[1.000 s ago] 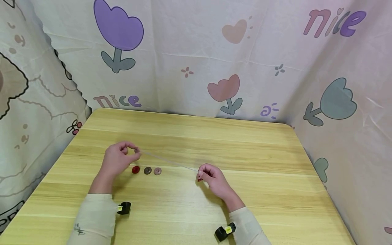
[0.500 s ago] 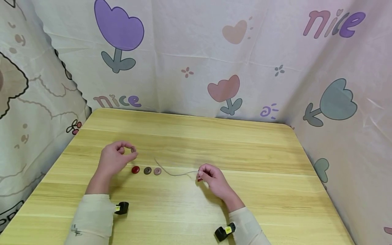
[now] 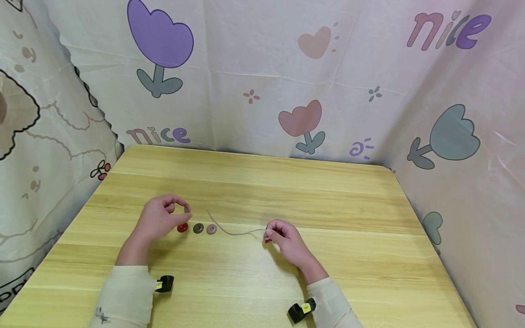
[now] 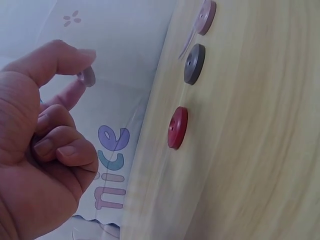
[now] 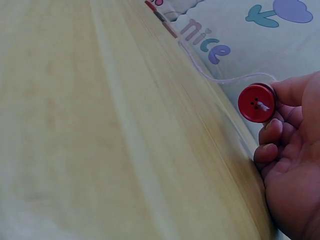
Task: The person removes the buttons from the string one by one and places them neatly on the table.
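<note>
My left hand (image 3: 159,217) hovers over the left end of a row of buttons and pinches a small greyish button (image 4: 88,76) between thumb and index finger. Below it on the table lie a red button (image 3: 182,228), a dark brown button (image 3: 198,228) and a dusty pink button (image 3: 211,229). To the right, my right hand (image 3: 289,241) pinches another red button (image 5: 254,103), its face toward the right wrist camera with white thread through its holes. From that grip a pale thread (image 3: 234,234) curves left, its free end near the pink button.
A light wood-grain table (image 3: 348,205) spans the work area. Behind and beside it hangs a pale curtain (image 3: 229,54) printed with flowers and words. Black wrist devices (image 3: 166,284) sit at both cream sleeves (image 3: 125,291).
The thread, earlier pulled straight between both hands, has slipped from my left hand and hangs slack. My left hand drew left, then came down and right over the buttons. The right hand stays put.
</note>
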`<state>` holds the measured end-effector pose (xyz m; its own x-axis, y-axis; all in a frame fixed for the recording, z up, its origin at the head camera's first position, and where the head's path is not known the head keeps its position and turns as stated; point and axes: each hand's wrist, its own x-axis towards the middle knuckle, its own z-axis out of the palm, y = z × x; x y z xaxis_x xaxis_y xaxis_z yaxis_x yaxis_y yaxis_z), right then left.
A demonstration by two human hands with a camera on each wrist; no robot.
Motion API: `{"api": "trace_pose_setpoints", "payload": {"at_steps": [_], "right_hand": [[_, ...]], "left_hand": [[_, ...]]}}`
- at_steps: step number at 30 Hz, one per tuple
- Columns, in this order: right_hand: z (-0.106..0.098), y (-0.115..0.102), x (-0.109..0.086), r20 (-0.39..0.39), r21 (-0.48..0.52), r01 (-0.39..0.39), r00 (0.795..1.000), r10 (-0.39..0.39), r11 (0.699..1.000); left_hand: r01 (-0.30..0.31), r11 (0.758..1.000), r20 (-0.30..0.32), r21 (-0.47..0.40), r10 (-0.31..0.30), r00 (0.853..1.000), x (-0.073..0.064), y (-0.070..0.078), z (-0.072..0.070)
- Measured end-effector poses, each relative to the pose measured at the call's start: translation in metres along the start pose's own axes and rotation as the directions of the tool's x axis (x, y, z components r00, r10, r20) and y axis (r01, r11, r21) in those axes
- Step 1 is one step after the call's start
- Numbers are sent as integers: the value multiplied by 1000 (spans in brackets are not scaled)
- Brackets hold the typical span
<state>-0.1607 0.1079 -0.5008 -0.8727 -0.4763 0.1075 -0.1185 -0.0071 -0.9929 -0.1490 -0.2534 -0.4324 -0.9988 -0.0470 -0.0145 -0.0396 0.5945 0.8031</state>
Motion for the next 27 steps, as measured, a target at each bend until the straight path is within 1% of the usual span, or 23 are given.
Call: {"api": "trace_pose_setpoints", "payload": {"at_steps": [5,10,17,20,27], "right_hand": [[0,1,0,-1,4,1,1000,-1,1000],[-1,1,0,0,5,1,1000,-1,1000],[-1,0,0,-5,6,-17,1000,17,1000],[-1,-1,0,-2,7,-13,1000,14,1000],[-1,-1,0,2,11,-12,1000,12,1000]], "left_hand": [[-24,1000,33,7,24,999,-4,3,6],[-38,999,68,-4,38,997,-8,1,14],[-45,999,149,-25,48,988,-10,-1,21],[-47,999,173,-17,49,984,-10,0,22],[-29,1000,220,6,27,975,-11,3,27]]}}
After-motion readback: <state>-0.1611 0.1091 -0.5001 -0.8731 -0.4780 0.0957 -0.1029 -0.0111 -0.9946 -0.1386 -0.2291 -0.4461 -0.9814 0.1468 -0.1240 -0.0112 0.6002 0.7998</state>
